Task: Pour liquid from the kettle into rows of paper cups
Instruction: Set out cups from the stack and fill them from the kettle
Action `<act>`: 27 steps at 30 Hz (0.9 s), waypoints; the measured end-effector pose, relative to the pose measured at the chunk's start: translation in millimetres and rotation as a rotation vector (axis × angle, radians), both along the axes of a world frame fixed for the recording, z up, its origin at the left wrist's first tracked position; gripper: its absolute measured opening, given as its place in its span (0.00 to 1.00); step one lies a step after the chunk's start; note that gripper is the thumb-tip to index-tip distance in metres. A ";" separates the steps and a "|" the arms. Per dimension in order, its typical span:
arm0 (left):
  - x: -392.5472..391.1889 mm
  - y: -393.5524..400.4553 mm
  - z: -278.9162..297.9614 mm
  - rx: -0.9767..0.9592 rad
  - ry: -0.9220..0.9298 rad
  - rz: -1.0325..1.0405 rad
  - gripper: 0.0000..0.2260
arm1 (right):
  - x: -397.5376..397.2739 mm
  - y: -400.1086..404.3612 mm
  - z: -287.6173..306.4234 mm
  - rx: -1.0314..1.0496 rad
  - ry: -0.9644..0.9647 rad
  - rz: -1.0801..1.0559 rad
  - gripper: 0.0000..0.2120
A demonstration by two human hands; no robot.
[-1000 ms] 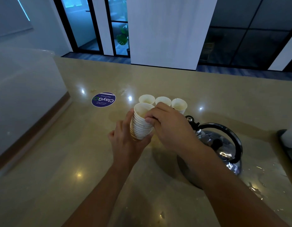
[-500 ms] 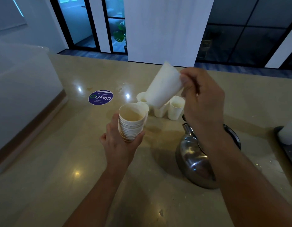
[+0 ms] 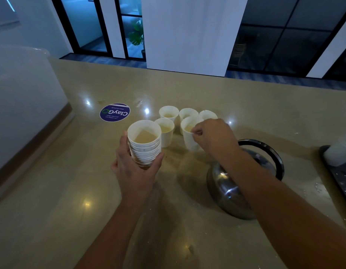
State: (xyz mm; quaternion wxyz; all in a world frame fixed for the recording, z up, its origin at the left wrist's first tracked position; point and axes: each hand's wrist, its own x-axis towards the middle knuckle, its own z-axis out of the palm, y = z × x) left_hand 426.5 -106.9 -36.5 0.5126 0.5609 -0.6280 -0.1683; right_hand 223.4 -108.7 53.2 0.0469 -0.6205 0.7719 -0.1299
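— What's in front of you, biggest first?
— The beige surface (image 3: 246,105); the steel kettle (image 3: 224,189) at lower right, half behind my right arm.
— And your hands?
— My left hand (image 3: 135,171) grips the stack of paper cups (image 3: 146,146) at centre (nested, upright). My right hand (image 3: 213,136) pinches a single cup (image 3: 189,136) by the rim, beside four cups (image 3: 169,113).
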 end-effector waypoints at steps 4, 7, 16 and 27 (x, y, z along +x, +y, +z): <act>0.2 -0.1 2.2 0.021 0.018 0.007 0.46 | 5.8 -14.6 -14.2 0.147 0.046 0.011 0.11; -0.4 -0.9 2.7 0.032 0.020 0.018 0.47 | 8.5 -26.8 -25.4 0.218 0.063 0.017 0.10; 0.6 -1.3 1.9 0.051 0.029 0.009 0.45 | 8.8 -46.8 -38.2 0.159 0.025 -0.007 0.10; -0.4 2.1 3.3 0.063 0.049 -0.019 0.46 | 6.9 -36.5 -27.9 0.149 -0.061 -0.025 0.21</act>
